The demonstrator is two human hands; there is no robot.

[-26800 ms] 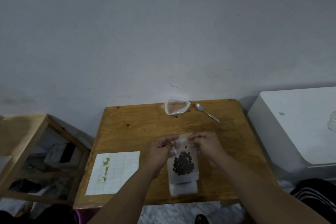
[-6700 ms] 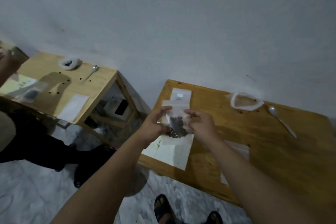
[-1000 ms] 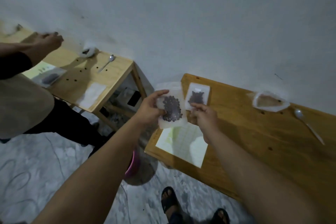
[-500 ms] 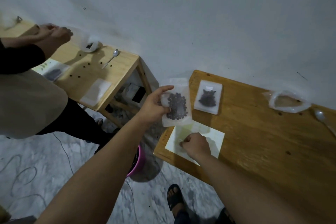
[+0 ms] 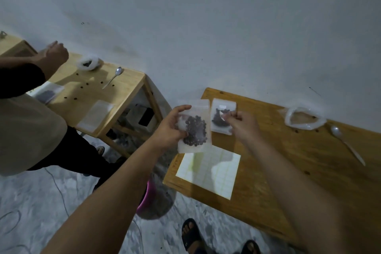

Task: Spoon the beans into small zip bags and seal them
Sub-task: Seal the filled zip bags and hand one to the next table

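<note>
My left hand [image 5: 170,130] holds a small clear zip bag of dark beans [image 5: 194,130] upright in the air, just off the left end of my wooden table [image 5: 288,171]. My right hand [image 5: 242,125] pinches a small white sticker [image 5: 221,117] beside that bag. Behind the sticker, a second filled zip bag [image 5: 223,118] lies flat on the table. A sticker sheet [image 5: 208,171] lies near the table's front left corner. An open plastic bag [image 5: 303,118], which looks almost empty, and a spoon [image 5: 346,144] rest at the back right.
Another person's arm and hand [image 5: 53,55] work at a second wooden table [image 5: 115,97] on the left, which carries a spoon, bags and loose beans. A pink bucket [image 5: 148,204] stands on the floor under my left arm. My sandalled feet [image 5: 193,235] are below.
My right hand has lifted from the sticker sheet with a small sticker pinched in its fingers and come up beside the bag in my left hand. The view has shifted slightly.
</note>
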